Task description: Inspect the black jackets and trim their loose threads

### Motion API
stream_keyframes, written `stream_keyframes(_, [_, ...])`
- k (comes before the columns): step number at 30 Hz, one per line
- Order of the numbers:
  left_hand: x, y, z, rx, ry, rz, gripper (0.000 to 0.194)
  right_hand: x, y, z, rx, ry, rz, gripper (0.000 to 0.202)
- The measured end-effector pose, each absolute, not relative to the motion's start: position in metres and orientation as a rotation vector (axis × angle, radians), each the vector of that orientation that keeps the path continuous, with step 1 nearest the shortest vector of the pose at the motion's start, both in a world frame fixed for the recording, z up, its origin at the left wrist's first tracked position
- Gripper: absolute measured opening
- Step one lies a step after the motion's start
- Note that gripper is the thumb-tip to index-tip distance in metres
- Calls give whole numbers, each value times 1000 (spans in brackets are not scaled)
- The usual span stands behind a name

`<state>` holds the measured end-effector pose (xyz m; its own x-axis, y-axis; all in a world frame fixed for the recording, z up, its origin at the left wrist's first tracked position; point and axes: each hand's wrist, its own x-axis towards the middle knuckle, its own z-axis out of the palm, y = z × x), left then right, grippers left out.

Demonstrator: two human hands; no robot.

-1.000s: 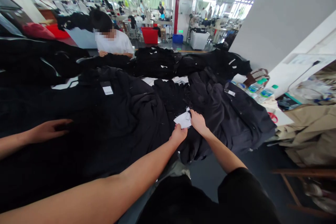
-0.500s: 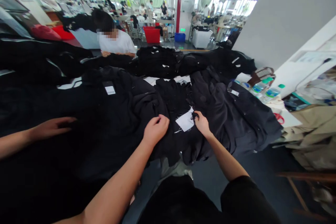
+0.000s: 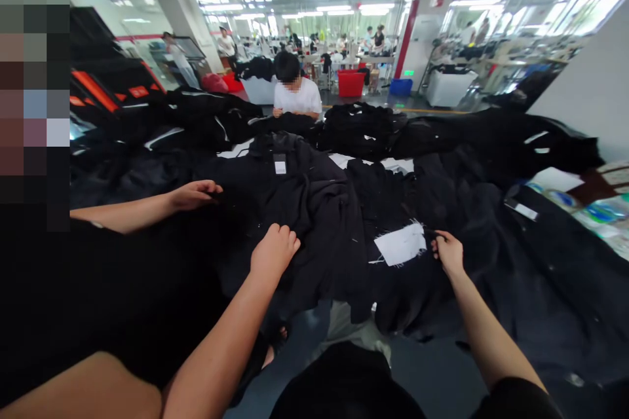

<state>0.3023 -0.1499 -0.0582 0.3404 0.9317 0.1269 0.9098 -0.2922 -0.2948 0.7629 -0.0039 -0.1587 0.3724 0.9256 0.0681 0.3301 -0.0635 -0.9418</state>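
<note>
Your right hand had pulled clear of the white scrap since the earlier frame, and your left hand had slid left, closer to the co-worker's hand. Your view had swung left too.

Biggest stuff first: dark clothes were heaped along the far side, with a person in white behind them. Nearer you, the jacket lay under your left hand, and another jacket was spread off to the right. The first one's collar pointed away from you, long axis running back towards your edge, probably so its body sat within reach. Its tag lay face up near the collar.

Left fingers were curled in on the jacket, maybe to steady it, but I couldn't tell if they'd actually caught any cloth. Same for the co-worker's fingers by the jacket's left side.

Scrap sat flat on dark cloth between your hands, touching neither, likely just parked in easy reach. Long axis ran mostly left to right, right end tipped slightly away from you, edges frayed.

Smallest bit: your right fingers were pinching a dark strip that pointed left at the scrap, too tiny to identify.
</note>
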Motion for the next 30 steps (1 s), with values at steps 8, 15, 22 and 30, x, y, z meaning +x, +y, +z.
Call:
stream_keyframes(8, [299, -167, -53, -2185, -1460, 248, 12, 767, -6, -171, -1587, -1054, 754, 47])
stream_keyframes(15, [304, -162, -58, -2273, -1340, 185, 9, 769, -10, -169, -1652, -1118, 720, 49])
stream_keyframes(22, [295, -118, -34, -2176, -1455, 119, 16, 771, -9, -173, -1689, -1129, 714, 47])
stream_keyframes(30, [303, -95, -10, -2193, -1352, 70, 13, 771, -6, -176, -1702, -1115, 725, 49])
